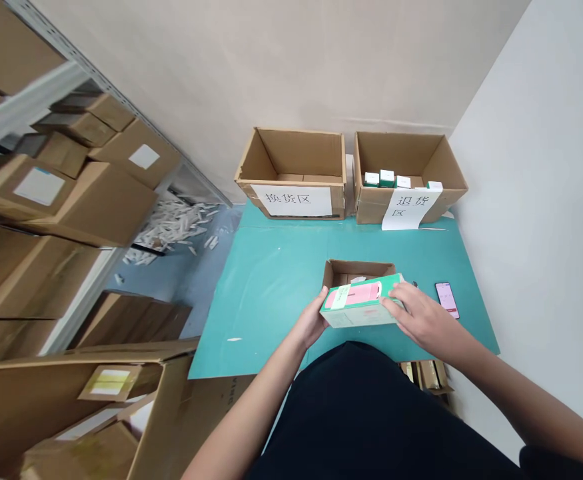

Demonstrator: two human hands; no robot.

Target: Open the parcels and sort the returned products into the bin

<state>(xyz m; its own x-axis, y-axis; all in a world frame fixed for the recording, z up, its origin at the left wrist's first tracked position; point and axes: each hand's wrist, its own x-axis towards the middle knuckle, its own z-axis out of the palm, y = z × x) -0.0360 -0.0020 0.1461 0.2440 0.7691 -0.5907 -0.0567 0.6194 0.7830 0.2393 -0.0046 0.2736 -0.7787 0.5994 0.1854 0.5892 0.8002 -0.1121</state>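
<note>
Between my two hands is a green and white product box (pixel 364 303) with a pink picture on its top face. My left hand (pixel 314 319) grips its left end, and my right hand (pixel 418 317) is closed over its right end. Directly behind it on the table sits a small open carton (pixel 336 268), partly covered by the product box; something white shows inside. To the right of my right hand lies a phone (pixel 446 300) with its screen lit.
At the table's (pixel 271 287) back stand two cardboard boxes with handwritten paper labels: the left box (pixel 296 150) and the right box (pixel 406 150), which holds several small green-white boxes (pixel 386 178). Shelves with cartons (pixel 66 187) line the left; a large open carton (pixel 171 400) stands front left. A wall (pixel 546 200) bounds the right.
</note>
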